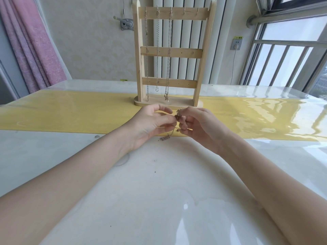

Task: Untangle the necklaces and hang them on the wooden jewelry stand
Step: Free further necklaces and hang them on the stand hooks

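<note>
Between left hand [155, 121] and right hand [196, 124], both pinching it with curled fingers: thin gold necklace [177, 119], pendant end trailing onto table [159, 191] below left hand; just beyond both hands, wooden jewelry stand [170, 53] with three chains hung.

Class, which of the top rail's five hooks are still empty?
The two rightmost hooks; the three to their left each carry a hanging chain.

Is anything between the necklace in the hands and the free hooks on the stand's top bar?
Nothing visible blocks it. Both the left hand and the right hand pinch the necklace just in front of the wooden stand. Three hung chains occupy the left hooks; the two free hooks are open.
</note>
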{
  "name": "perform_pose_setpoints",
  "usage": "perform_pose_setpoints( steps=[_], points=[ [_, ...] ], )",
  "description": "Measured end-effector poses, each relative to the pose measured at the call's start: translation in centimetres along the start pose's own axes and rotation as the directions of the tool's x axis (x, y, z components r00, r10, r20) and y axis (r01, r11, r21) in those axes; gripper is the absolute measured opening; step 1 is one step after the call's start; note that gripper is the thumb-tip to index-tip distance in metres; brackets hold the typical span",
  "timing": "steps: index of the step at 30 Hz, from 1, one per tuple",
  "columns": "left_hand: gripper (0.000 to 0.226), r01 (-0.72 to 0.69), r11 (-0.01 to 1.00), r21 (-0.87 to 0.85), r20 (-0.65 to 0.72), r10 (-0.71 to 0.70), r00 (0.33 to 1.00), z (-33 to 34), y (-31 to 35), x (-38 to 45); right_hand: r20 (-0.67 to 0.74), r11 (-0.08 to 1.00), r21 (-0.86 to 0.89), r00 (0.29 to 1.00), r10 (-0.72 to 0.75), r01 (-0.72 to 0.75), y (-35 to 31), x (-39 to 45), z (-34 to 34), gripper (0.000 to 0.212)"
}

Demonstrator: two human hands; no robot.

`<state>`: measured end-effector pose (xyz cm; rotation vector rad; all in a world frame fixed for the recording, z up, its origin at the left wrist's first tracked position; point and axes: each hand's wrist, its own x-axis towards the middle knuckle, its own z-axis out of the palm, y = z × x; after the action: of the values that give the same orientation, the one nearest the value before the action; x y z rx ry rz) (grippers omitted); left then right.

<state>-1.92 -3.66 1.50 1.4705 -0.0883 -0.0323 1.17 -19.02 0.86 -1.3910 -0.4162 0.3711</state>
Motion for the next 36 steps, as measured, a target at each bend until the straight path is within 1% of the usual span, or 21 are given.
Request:
perform_pose_setpoints(
  steps=[4,7,10,11,13,15,17,19,21,23,24,26,28,30,33,34,35,36],
  points=[
    [0.011,-0.022,0.988,0.156,0.017,0.019,1.000,0.3,-0.1,0.0,-0.020,1.000,0.002,0.999,-0.028,0.028,-0.1,-0.1,0.2,0.029],
    [0.012,-0.040,0.974,0.223,-0.019,0.045,0.999,0.2,0.1,0.2,-0.026,0.998,-0.044,0.998,-0.050,0.049,-0.1,-0.1,0.3,0.033],
    [0.015,-0.052,0.985,0.163,-0.065,0.064,0.996,-0.2,0.5,0.2,0.006,0.993,-0.098,0.998,-0.058,0.058,0.0,0.0,0.3,0.032],
    [0.015,-0.049,0.990,0.135,-0.071,0.059,0.996,-0.3,0.6,0.2,0.031,0.988,-0.143,0.998,-0.051,0.055,0.1,0.0,0.3,0.032],
    [0.014,-0.032,0.992,0.119,-0.065,0.040,0.997,-0.3,0.4,0.1,0.058,0.953,-0.301,0.998,-0.015,0.032,0.3,-0.1,0.4,0.029],
    [0.014,-0.007,0.993,0.115,-0.045,0.012,0.999,0.0,0.2,0.0,0.031,0.894,-0.447,0.999,0.027,-0.010,0.6,-0.1,0.6,0.026],
    [0.015,0.024,0.999,0.046,-0.049,-0.022,0.999,0.3,0.1,0.1,-0.003,0.878,-0.479,1.000,0.006,-0.007,0.7,0.0,0.8,0.022],
    [0.017,0.041,0.998,-0.042,-0.076,-0.044,0.996,0.3,0.4,0.3,-0.029,0.914,-0.403,0.998,-0.058,0.042,0.5,0.1,0.6,0.022],
    [0.018,0.037,0.997,-0.066,-0.082,-0.043,0.996,0.2,0.7,0.4,-0.064,0.972,-0.227,0.995,-0.079,0.063,0.2,0.1,0.3,0.023],
    [0.018,0.039,0.997,-0.069,-0.036,-0.042,0.998,0.2,0.7,0.3,-0.095,0.997,-0.047,0.994,-0.058,0.054,0.1,0.2,0.1,0.021],
    [0.016,0.045,0.997,-0.062,0.006,-0.045,0.999,0.3,0.6,0.2,-0.102,0.999,0.014,0.994,-0.046,0.048,0.0,0.2,0.1,0.021],
    [0.012,0.064,0.998,-0.021,0.081,-0.062,0.995,0.6,0.5,0.0,-0.100,0.996,0.078,0.994,-0.033,0.041,0.0,0.3,0.1,0.023],
    [0.013,0.086,0.996,0.036,0.082,-0.088,0.993,0.6,0.3,0.0,-0.099,0.994,0.102,0.995,-0.034,0.044,-0.1,0.3,0.2,0.025],
    [0.016,0.094,0.992,0.085,0.031,-0.097,0.995,0.5,0.2,0.1,-0.106,0.989,0.138,0.993,-0.047,0.062,-0.3,0.2,0.2,0.025],
    [0.016,0.046,0.981,0.190,-0.058,-0.035,0.998,0.4,0.1,0.2,-0.086,0.981,0.182,0.995,-0.051,0.066,-0.4,0.1,0.4,0.023],
    [0.015,0.018,0.973,0.230,-0.090,0.003,0.996,0.4,0.0,0.3,-0.064,0.987,0.154,0.997,-0.045,0.054,-0.4,0.0,0.4,0.023],
    [0.014,-0.011,0.964,0.264,-0.120,0.045,0.992,0.4,0.0,0.3,-0.048,0.995,0.091,0.998,-0.035,0.039,-0.4,0.0,0.5,0.023],
    [0.014,-0.038,0.956,0.291,-0.146,0.084,0.986,0.3,0.0,0.3,-0.039,0.999,-0.029,0.999,-0.030,0.029,-0.3,-0.1,0.6,0.022]
  ],
)
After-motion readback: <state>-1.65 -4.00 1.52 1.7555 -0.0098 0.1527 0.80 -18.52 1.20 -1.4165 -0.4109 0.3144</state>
